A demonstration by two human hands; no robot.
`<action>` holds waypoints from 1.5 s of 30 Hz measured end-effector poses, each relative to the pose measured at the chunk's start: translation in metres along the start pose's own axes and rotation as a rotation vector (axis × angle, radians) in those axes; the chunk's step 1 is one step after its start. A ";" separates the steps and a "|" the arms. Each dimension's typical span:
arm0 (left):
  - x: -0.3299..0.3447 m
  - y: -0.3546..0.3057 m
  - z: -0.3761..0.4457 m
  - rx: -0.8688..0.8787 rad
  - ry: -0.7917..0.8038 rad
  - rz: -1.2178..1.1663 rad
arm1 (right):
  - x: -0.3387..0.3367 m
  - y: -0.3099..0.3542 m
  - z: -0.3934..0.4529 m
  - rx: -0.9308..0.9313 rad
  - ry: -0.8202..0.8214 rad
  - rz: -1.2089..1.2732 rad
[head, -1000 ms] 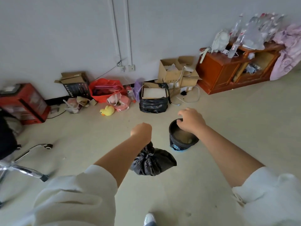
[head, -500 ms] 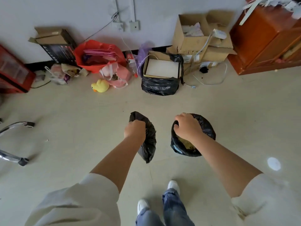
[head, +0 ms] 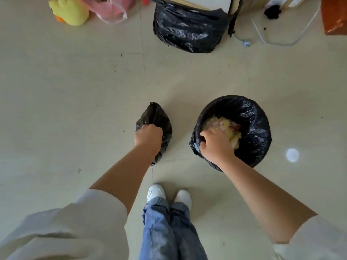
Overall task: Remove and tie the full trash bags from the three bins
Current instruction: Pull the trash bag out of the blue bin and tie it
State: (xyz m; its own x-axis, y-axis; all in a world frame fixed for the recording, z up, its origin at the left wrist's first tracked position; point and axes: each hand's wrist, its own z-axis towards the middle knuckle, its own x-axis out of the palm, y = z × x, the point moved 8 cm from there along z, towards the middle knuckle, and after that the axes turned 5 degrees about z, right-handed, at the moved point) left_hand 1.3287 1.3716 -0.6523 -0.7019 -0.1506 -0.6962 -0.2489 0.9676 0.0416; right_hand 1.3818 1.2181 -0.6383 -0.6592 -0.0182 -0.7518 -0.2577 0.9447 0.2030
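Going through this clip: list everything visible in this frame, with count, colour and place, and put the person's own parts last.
tied trash bag: 1, black, floor centre, held at its top
lined bin: 1, black liner, right of the bag, yellowish waste inside
large bag: 1, black, top centre, around a box
duck toy: 1, yellow, top left
plastic bag: 1, pink, beside the duck
cable: 1, white, top right
cabinet: 1, brown, top right corner
floor: beige tiles
shoes: 2, white, bottom centre
jeans: blue
left hand: grips the tied bag
right hand: grips the liner's near rim
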 end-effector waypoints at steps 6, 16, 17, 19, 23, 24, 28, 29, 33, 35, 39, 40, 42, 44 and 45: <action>-0.008 -0.049 -0.021 0.153 -0.087 0.046 | -0.009 -0.032 -0.021 0.052 0.043 0.053; -0.010 -0.184 -0.069 0.085 -0.070 -0.056 | -0.059 -0.145 -0.057 -0.047 -0.004 -0.088; -0.006 -0.196 -0.072 0.036 -0.069 -0.081 | -0.057 -0.158 -0.061 -0.079 -0.002 -0.083; 0.009 -0.223 -0.078 -0.051 -0.053 -0.135 | -0.046 -0.186 -0.072 -0.134 0.037 -0.098; 0.040 -0.271 -0.082 -0.138 -0.082 -0.218 | -0.017 -0.238 -0.077 -0.204 0.060 -0.144; 0.048 -0.280 -0.081 -0.139 -0.092 -0.227 | -0.008 -0.246 -0.074 -0.222 0.061 -0.154; 0.086 -0.294 -0.054 -0.135 -0.154 -0.230 | 0.038 -0.250 -0.051 -0.399 0.046 -0.151; 0.096 -0.294 -0.044 -0.131 -0.190 -0.223 | 0.049 -0.250 -0.043 -0.428 0.015 -0.150; 0.124 -0.286 -0.013 -0.126 -0.388 -0.187 | 0.070 -0.256 -0.008 -0.511 -0.362 -0.256; 0.129 -0.279 -0.002 -0.118 -0.527 -0.188 | 0.073 -0.259 0.003 -0.518 -0.497 -0.274; 0.122 -0.269 0.007 0.089 -0.899 -0.142 | 0.078 -0.253 0.016 -0.660 -0.654 -0.203; 0.123 -0.266 0.008 0.135 -0.947 -0.131 | 0.079 -0.253 0.017 -0.705 -0.698 -0.180; 0.128 -0.266 0.013 0.198 -0.943 -0.114 | 0.080 -0.254 0.017 -0.753 -0.757 -0.129; 0.125 -0.271 0.011 0.255 -0.957 -0.109 | 0.082 -0.256 0.015 -0.764 -0.780 -0.089; 0.125 -0.272 0.010 0.265 -0.960 -0.126 | 0.083 -0.258 0.013 -0.767 -0.768 -0.078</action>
State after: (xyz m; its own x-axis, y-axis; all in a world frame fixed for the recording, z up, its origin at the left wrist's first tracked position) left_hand 1.3149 1.0918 -0.7576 0.1838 -0.1414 -0.9727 -0.0452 0.9873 -0.1520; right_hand 1.4029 0.9773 -0.7615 -0.0732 0.3923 -0.9169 -0.8277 0.4889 0.2753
